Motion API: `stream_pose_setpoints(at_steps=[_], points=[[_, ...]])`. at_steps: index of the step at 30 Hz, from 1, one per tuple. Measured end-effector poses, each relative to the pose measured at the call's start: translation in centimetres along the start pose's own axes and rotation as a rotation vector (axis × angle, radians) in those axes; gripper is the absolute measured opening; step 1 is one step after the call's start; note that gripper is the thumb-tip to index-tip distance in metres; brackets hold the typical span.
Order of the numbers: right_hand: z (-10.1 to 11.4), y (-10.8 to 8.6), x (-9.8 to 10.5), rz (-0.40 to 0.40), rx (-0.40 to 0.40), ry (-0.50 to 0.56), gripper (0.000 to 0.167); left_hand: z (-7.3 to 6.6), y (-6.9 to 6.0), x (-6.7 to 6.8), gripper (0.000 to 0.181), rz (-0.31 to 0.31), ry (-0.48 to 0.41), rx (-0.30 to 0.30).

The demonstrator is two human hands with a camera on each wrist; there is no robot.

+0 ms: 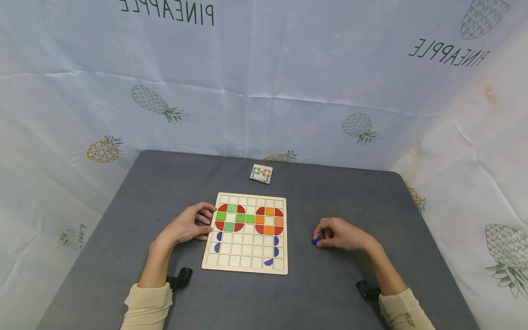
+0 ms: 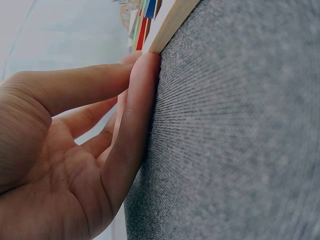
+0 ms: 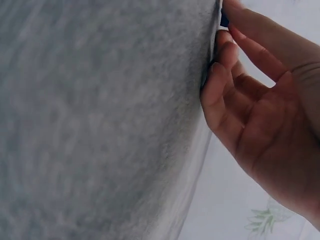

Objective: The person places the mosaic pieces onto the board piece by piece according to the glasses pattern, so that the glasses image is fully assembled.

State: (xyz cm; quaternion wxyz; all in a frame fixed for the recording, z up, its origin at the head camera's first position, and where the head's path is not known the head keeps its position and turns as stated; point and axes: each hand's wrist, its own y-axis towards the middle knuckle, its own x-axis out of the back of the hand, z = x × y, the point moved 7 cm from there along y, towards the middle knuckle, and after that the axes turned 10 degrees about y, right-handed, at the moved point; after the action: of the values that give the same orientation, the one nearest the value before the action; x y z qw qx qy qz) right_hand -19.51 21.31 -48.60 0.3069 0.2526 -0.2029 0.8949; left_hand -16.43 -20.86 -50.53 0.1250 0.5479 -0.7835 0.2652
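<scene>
A pale wooden grid board [image 1: 245, 261] lies on the table, set with red quarter-round pieces, green squares, orange squares and several blue half-round pieces [image 1: 276, 252]. My left hand [image 1: 193, 223] rests at the board's left edge, thumb and fingers loosely bent. In the left wrist view its fingertips touch the board's wooden side [image 2: 172, 25]. To the right of the board, my right hand [image 1: 339, 233] pinches a small blue piece [image 1: 315, 240] between thumb and fingers, low over the table. In the right wrist view only a sliver of that blue piece [image 3: 224, 19] shows.
A small printed card [image 1: 261, 174] with a coloured pattern lies behind the board. The grey table [image 1: 181, 176] ends at a pineapple-print cloth [image 1: 247, 123] hanging at the back and sides. Black camera mounts [image 1: 181, 277] sit on both wrists.
</scene>
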Motion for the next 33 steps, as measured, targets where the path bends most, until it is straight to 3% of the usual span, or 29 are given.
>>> stream_pose_setpoints(at_steps=[9,19,28,33], points=[[2.7,1.8,-0.6,-0.033,0.014,-0.004,0.012,0.1,0.0,-0.1,0.054,0.001,-0.003,0.004],[7.3,5.4,-3.4,0.012,0.128,0.020,0.013,0.0,0.1,0.0,0.054,0.006,0.008,0.000],[10.5,8.7,-5.8,-0.063,0.210,0.074,0.014,0.0,0.0,0.0,0.053,0.002,0.001,0.001],[12.1,10.0,-7.6,-0.089,0.217,0.133,0.016,0.0,0.1,0.0,0.053,-0.002,0.012,0.001]])
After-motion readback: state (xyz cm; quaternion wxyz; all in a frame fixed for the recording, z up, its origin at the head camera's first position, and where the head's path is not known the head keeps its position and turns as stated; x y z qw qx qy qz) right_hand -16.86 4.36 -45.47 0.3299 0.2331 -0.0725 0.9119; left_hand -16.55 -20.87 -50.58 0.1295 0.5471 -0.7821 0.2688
